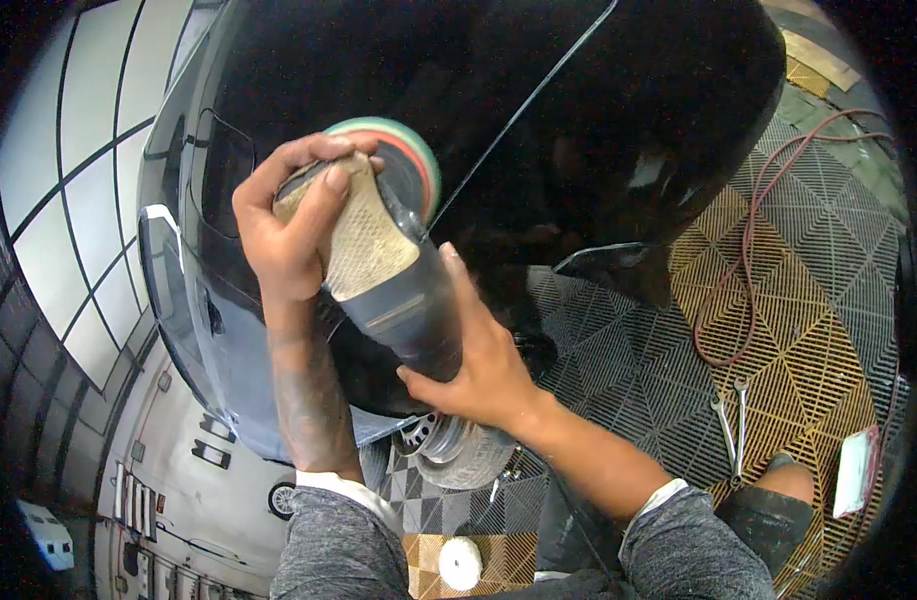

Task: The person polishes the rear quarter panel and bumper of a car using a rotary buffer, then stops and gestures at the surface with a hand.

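Observation:
A car polisher [378,250] with a tan textured grip cover and a dark body is held in both hands. My left hand [298,215] wraps over its head end, the thumb on top of the cover. My right hand [483,365] is closed around the lower body. The round green and red polishing pad [424,160] faces the glossy black car panel [318,70]. Whether it touches the paint, I cannot tell. A panel gap [518,115] runs diagonally just right of the pad. A dark cord [578,515] passes below my right forearm.
Two wrenches [735,435] lie on the grey and yellow slatted floor [778,310]. A red hose [748,240] loops behind them. A wheel [463,455] stands below the car body. Near my legs lies a white round pad [460,563]. A white-topped box [856,472] sits at right.

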Motion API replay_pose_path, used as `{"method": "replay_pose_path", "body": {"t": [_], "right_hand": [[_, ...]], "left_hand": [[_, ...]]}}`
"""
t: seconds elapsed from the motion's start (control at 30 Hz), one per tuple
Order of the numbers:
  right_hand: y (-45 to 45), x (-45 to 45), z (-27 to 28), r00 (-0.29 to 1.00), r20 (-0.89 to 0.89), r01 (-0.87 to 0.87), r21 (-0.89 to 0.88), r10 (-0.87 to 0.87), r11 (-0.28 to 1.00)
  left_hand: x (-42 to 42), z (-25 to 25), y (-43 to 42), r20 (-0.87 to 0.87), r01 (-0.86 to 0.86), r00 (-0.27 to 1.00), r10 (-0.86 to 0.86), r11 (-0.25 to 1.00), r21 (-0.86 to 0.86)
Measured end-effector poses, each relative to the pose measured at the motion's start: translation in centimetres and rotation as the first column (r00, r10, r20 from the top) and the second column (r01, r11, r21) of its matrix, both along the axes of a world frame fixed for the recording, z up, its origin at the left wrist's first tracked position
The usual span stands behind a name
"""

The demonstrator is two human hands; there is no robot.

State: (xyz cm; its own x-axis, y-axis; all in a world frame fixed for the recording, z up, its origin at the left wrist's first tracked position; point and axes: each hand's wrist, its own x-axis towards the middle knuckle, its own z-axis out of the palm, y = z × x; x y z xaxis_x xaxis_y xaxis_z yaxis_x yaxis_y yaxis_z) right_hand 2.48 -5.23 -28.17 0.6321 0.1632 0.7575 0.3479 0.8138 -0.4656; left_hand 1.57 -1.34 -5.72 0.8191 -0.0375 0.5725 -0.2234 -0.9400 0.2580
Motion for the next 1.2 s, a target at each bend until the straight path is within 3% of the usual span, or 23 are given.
{"method": "replay_pose_path", "body": {"t": [0.17, 0.37, 0.43, 0.5, 0.73, 0.87, 0.93, 1.2], "right_hand": [[-0.2, 1.1, 0.1, 0.992, -0.052, -0.118, 0.003, 0.118, 0.993], [0.6, -0.4, -0.3, 0.999, 0.004, -0.041, 0.007, 0.041, 0.999], [1.2, -1.3, -0.4, 1.0, 0.019, -0.015, 0.022, 0.014, 1.0], [1.4, -2.1, -0.4, 0.986, 0.013, -0.167, -0.085, 0.169, 0.982], [2.7, -2.0, -0.5, 0.994, -0.066, -0.077, 0.072, 0.082, 0.994], [2.4, -0.9, -0.4, 0.987, -0.102, -0.12, 0.08, 0.128, 0.99], [2.5, -0.6, -0.3, 0.994, -0.1, -0.037, 0.095, 0.046, 0.995], [2.5, -1.8, -0.9, 0.999, -0.048, -0.012, 0.034, 0.013, 0.999]], "left_hand": [[2.4, 0.2, -0.5, -0.014, 0.04, 0.999, -0.04, 0.999, 0.019], [-0.3, -0.1, 0.4, 0.0, -0.015, 1.0, 0.015, 0.999, 0.038], [-1.5, -0.6, 0.5, 0.065, 0.034, 0.997, -0.031, 0.998, -0.048], [-2.2, -0.6, 0.8, 0.056, 0.024, 0.998, -0.021, 0.998, -0.05], [0.0, -0.8, -0.8, -0.024, 0.033, 0.999, -0.032, 0.999, 0.034], [1.7, -0.3, -0.8, -0.117, 0.114, 0.988, -0.102, 0.989, 0.098], [2.1, -0.3, -1.0, -0.113, 0.11, 0.989, -0.1, 0.99, 0.089], [-0.2, -1.1, 0.0, 0.0, 0.103, 0.995, -0.103, 0.994, 0.037]]}}
